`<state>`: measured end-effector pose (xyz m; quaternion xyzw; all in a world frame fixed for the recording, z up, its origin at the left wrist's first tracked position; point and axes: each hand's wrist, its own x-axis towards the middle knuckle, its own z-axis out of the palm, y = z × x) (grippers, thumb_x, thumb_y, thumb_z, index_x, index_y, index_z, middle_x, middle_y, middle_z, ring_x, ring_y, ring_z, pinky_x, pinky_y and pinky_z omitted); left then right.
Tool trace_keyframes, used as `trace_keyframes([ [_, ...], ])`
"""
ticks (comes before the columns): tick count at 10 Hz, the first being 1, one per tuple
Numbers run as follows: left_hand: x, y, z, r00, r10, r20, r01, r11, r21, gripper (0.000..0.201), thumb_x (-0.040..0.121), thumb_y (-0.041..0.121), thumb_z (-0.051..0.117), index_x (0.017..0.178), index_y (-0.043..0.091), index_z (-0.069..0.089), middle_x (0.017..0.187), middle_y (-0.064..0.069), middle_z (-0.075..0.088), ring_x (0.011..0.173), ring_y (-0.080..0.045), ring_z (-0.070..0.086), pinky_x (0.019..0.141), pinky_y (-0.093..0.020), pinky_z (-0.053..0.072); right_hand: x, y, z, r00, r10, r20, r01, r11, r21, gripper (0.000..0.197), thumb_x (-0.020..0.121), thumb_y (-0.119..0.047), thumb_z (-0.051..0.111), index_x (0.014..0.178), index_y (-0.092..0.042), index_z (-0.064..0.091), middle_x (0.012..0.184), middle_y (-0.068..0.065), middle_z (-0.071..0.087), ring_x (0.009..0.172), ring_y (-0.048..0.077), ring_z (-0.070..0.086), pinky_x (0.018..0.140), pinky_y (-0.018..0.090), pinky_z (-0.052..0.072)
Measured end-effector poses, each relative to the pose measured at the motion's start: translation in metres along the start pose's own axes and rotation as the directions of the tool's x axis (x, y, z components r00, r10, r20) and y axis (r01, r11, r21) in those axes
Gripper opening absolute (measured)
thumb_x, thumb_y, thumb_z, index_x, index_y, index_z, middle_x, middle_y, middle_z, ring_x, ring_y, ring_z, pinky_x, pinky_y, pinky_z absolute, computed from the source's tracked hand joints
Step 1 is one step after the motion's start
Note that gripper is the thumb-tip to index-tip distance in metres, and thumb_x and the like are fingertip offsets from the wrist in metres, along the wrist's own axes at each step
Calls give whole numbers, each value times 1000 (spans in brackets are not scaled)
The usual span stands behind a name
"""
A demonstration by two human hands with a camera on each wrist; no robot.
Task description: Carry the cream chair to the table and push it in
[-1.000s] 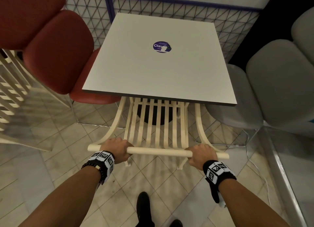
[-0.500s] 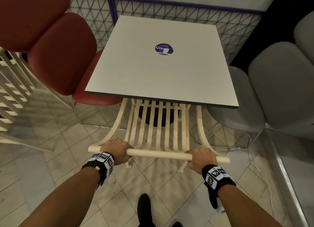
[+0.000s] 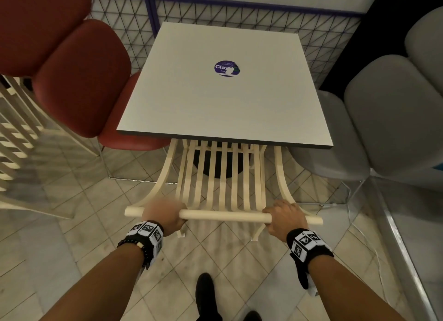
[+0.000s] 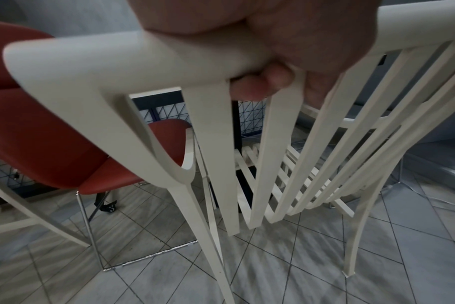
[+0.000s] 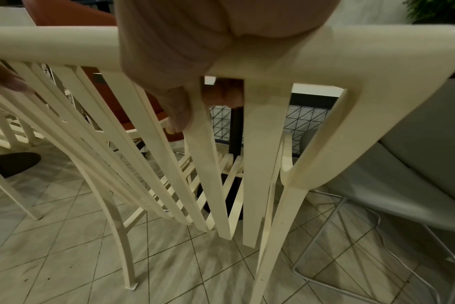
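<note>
The cream slatted chair [image 3: 223,184] stands with its seat under the near edge of the grey square table [image 3: 225,100]; its back slats and top rail stick out toward me. My left hand [image 3: 164,215] grips the left part of the top rail [image 3: 223,216]. My right hand [image 3: 284,216] grips the rail's right part. In the left wrist view the fingers [image 4: 260,82] curl under the rail [image 4: 91,59]. In the right wrist view the fingers [image 5: 221,94] wrap the rail [image 5: 325,51] and the chair's rear legs [image 5: 125,246] reach the tiled floor.
A red padded chair [image 3: 81,78] stands at the table's left side and a grey one [image 3: 383,114] at its right. Another cream chair [image 3: 14,133] is at far left. A wire-mesh fence [image 3: 239,16] runs behind the table. My shoes [image 3: 206,294] are on the tiles.
The chair has slid a little further under the table, with both hands still gripping the top rail. The left hand is blurred by motion now.
</note>
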<state>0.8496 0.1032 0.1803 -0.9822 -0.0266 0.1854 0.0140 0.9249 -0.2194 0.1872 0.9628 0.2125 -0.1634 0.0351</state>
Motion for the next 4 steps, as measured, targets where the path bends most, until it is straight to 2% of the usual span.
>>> trace_keyframes([
  [1, -8, 5, 8, 992, -18, -127, 12, 999, -45, 42, 83, 53, 57, 120, 34, 59, 106, 5, 62, 101, -19, 56, 91, -38, 43, -13, -3, 7, 988, 78, -136, -73, 996, 45, 49, 66, -34, 77, 111, -23, 60, 99, 2, 61, 93, 24, 55, 83, 44, 48],
  [2, -35, 14, 23, 956, -53, -290, 12, 990, -140, 60, 79, 51, 64, 132, 26, 50, 115, -3, 61, 108, -25, 54, 99, -46, 41, -45, -5, 16, 970, 131, -203, -114, 989, 95, 66, 66, -38, 77, 122, -20, 49, 106, 4, 60, 99, 26, 55, 94, 47, 45],
  [3, -67, 22, 29, 919, -120, -376, 64, 985, -158, 80, 74, 50, 68, 143, 24, 38, 136, -7, 51, 128, -29, 45, 109, -50, 33, -77, -4, 24, 959, 134, -250, -100, 984, 146, 82, 70, -40, 74, 139, -21, 35, 134, 7, 49, 127, 27, 43, 107, 49, 38],
  [4, -112, 28, 60, 918, -153, -366, 63, 967, -248, 69, 76, 54, 54, 139, 28, 42, 137, -6, 55, 126, -27, 53, 102, -47, 37, -111, 17, 15, 963, 211, -165, -131, 910, 394, 47, 82, -29, 68, 125, -25, 50, 131, 5, 50, 121, 24, 50, 98, 40, 46],
])
